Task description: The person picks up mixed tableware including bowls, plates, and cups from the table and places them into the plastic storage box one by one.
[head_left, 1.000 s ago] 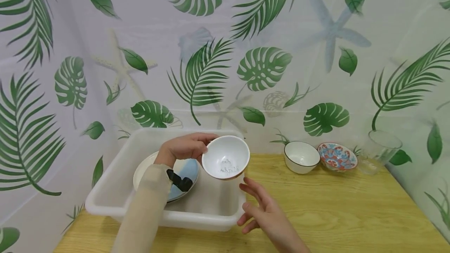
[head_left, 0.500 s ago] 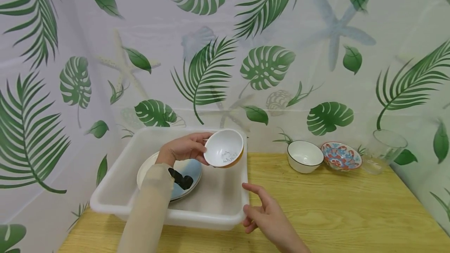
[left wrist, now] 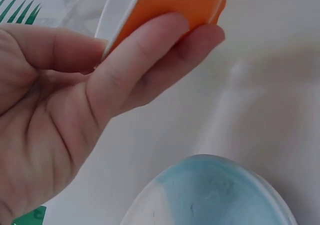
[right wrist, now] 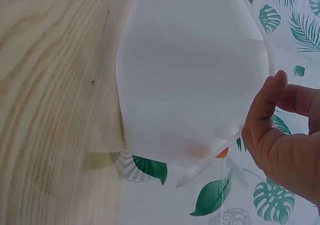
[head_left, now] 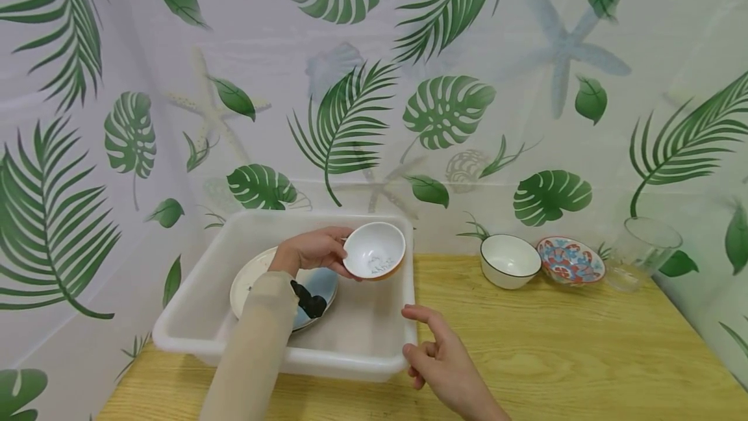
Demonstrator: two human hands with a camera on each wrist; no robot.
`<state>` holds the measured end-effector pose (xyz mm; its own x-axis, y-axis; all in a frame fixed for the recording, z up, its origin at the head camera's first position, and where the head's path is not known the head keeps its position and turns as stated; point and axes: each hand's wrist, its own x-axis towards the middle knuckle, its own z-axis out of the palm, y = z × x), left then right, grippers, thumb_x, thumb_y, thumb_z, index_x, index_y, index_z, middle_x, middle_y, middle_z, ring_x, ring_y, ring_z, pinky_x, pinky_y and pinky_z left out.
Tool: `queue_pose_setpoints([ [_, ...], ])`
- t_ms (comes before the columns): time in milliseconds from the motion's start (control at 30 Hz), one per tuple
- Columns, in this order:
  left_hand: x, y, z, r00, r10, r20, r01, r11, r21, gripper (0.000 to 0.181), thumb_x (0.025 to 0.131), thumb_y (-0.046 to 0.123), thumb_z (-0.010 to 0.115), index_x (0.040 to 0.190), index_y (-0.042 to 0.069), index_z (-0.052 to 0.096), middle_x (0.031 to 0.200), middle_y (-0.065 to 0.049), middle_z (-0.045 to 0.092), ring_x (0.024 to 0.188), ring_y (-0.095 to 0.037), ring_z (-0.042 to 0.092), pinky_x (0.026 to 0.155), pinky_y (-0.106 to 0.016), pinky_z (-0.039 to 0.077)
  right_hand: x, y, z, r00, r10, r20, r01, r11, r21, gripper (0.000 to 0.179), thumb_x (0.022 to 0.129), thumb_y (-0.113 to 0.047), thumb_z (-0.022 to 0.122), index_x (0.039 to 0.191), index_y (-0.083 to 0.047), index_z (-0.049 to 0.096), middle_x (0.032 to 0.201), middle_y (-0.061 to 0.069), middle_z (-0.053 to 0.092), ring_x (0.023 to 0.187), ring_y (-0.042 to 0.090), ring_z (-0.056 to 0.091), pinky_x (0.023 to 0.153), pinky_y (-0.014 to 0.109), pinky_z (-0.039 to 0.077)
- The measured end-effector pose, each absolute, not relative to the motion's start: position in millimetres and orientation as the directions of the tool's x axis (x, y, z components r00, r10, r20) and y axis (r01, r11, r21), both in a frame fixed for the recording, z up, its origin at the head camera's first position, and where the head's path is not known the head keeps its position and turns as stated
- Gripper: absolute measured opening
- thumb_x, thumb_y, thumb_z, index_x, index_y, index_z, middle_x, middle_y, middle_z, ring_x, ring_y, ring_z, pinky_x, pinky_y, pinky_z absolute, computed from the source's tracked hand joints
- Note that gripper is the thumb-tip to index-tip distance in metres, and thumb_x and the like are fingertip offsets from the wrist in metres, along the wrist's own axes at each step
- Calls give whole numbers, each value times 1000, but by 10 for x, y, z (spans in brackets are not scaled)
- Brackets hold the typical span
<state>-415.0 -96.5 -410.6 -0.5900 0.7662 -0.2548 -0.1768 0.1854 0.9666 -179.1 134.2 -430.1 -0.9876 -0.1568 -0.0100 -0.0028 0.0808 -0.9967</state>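
A small bowl [head_left: 375, 251], white inside with a faint grey pattern, is held tilted by its rim over the tub. My left hand [head_left: 312, 249] pinches it, thumb at the inside edge and fingers along the orange outside [left wrist: 175, 10]. Below the left hand, a plate [head_left: 324, 284] with blue and cream glaze lies in the white plastic tub [head_left: 356, 364], partly overlapped by a cream plate [head_left: 248, 278]. Bent at the tub's right rim, my right hand [head_left: 447, 362] has its index finger and thumb at the edge; whether they touch is unclear. It holds nothing.
On the wooden table [head_left: 555, 343], a white bowl with a dark rim [head_left: 510, 262], a red-and-blue patterned bowl [head_left: 571, 260] and a clear glass vessel [head_left: 643, 252] stand in a row at the back right. A leaf-print sheet [head_left: 362, 83] hangs behind.
The small bowl has moved back and slightly up, away from the right hand, with its opening turned somewhat. The right hand's fingers, spread before, are more curled at the tub's rim.
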Motion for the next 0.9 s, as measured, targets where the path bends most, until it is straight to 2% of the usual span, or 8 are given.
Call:
queue_pose_setpoints([
  [467,-4146,-836,-4191,-695,602,-393,-271,287,919,57,90,-14,33,146,-5,34,125,-25,51,97,-39,68,82,-43,58,-1789,1333,-4335,-989,-146,12,-23,76,-997,45,93,4,59,136,-6,51,153,12,35,60,13,53,53,25,50],
  [667,-4135,-770,-4233,-730,542,-416,-309,280,909,57,89,-16,30,145,-7,33,126,-26,50,97,-38,65,87,-46,56,-1792,1329,-4334,-989,-145,11,-24,85,-996,44,93,4,59,135,-5,51,153,13,34,60,14,52,52,26,50],
  [900,-4153,-690,-4322,-776,478,-412,-312,277,909,54,87,-17,29,140,-10,36,121,-25,52,102,-39,62,82,-43,58,-1801,1323,-4334,-990,-139,3,-16,91,-996,44,93,4,59,135,-5,51,153,12,34,60,15,52,52,26,49],
])
